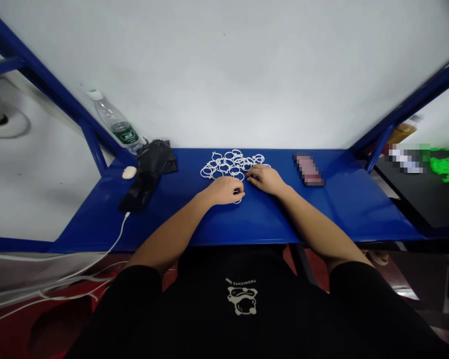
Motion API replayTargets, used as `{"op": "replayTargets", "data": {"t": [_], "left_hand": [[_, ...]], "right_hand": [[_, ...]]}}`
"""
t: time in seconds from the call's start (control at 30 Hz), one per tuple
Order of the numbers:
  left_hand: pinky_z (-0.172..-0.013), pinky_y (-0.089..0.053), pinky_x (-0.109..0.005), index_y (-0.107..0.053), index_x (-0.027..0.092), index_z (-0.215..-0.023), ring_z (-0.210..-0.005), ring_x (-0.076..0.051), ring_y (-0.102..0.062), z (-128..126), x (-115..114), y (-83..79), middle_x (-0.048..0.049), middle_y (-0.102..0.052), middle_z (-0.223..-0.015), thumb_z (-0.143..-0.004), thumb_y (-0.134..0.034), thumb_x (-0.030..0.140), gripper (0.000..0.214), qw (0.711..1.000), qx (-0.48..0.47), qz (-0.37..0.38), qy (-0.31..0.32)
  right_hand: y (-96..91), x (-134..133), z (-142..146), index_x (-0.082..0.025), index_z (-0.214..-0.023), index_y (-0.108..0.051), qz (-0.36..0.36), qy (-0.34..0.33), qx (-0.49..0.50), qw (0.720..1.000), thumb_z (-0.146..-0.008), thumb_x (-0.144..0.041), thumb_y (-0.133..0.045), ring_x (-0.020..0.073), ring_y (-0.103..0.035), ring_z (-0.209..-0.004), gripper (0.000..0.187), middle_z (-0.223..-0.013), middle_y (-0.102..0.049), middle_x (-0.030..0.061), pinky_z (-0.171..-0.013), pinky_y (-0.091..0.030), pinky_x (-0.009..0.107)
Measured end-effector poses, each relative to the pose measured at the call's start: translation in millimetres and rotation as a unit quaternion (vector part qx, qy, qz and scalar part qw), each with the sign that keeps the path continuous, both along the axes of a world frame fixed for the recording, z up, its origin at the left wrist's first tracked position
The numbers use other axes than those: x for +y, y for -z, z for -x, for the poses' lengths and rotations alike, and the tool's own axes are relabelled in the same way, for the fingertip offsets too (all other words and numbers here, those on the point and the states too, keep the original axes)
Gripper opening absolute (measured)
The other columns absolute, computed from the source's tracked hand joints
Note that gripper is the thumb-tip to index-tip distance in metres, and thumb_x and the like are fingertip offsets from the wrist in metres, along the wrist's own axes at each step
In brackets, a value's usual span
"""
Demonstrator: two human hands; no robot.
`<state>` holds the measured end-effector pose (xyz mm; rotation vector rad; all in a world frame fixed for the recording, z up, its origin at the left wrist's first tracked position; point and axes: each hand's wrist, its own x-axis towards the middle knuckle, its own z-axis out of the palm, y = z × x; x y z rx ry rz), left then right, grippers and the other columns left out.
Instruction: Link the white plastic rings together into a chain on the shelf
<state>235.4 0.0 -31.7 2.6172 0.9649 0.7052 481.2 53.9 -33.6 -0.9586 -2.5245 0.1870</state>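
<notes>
A pile of several white plastic rings lies at the middle back of the blue table. My left hand rests just in front of the pile, fingers curled around one white ring that pokes out beneath it. My right hand sits beside it at the pile's right edge, fingers bent down and touching the rings; whether it grips one is hidden.
A clear water bottle stands at the back left beside a black pouch, a dark phone with a white cable, and a small white oval object. A blurred phone-like object lies at the right. Blue frame bars rise on both sides.
</notes>
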Motion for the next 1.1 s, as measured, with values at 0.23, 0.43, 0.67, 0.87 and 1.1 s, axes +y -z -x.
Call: {"op": "replayTargets", "data": {"t": [0.23, 0.43, 0.67, 0.87, 1.1], "left_hand": [[-0.064, -0.046, -0.029, -0.075, 0.023, -0.076, -0.075, -0.017, -0.068, 1, -1, 0.0, -0.0006, -0.072, -0.082, -0.09, -0.078, 0.035, 0.019, 0.999, 0.033, 0.015, 0.006], [-0.065, -0.047, -0.03, -0.072, 0.022, -0.072, -0.072, -0.016, -0.068, 0, 1, 2.1, 0.0002, -0.072, -0.077, -0.094, -0.076, 0.039, 0.028, 0.999, 0.025, 0.02, 0.003], [-0.074, -0.057, -0.033, -0.076, 0.024, -0.11, -0.079, -0.019, -0.074, 1, 9, 14.0, -0.0009, -0.079, -0.089, -0.094, -0.075, 0.033, 0.018, 0.998, -0.041, 0.0, -0.052], [-0.073, -0.057, -0.034, -0.073, 0.024, -0.126, -0.075, -0.019, -0.073, 1, 11, 14.6, -0.0039, -0.081, -0.098, -0.094, -0.075, 0.03, 0.032, 0.993, -0.073, -0.015, -0.093], [-0.066, -0.049, -0.029, -0.075, 0.022, -0.085, -0.063, -0.015, -0.064, 1, 9, 6.0, 0.0003, -0.071, -0.071, -0.103, -0.063, 0.032, 0.024, 0.989, -0.087, -0.055, -0.103]], "right_hand": [[1.6, 3, 0, -0.021, -0.111, -0.078, 0.005, 0.002, 0.007, 1.0, -0.095, -0.017, -0.066, 0.024, -0.072, -0.094, 0.02, -0.101, -0.08, 0.0078, -0.083, -0.054, 0.036], [0.1, 2, 0, -0.021, -0.118, -0.076, -0.016, 0.0, 0.075, 0.997, -0.093, -0.014, -0.061, 0.0244, -0.072, -0.092, 0.029, -0.1, -0.08, 0.0074, -0.087, -0.055, 0.039], [-2.2, -8, 5, -0.024, -0.124, -0.071, -0.03, -0.017, 0.159, 0.987, -0.105, -0.028, -0.055, 0.0233, -0.069, -0.089, 0.025, -0.107, -0.076, 0.0093, -0.085, -0.057, 0.04], [-11.0, -22, 16, -0.025, -0.127, -0.067, -0.014, -0.04, 0.227, 0.973, -0.111, -0.036, -0.048, 0.0235, -0.067, -0.092, 0.027, -0.106, -0.073, 0.0092, -0.088, -0.058, 0.042], [-10.8, -28, 23, -0.025, -0.124, -0.07, 0.079, -0.046, 0.291, 0.952, -0.109, -0.045, -0.054, 0.0223, -0.07, -0.093, 0.03, -0.108, -0.073, 0.0087, -0.086, -0.06, 0.04]]}}
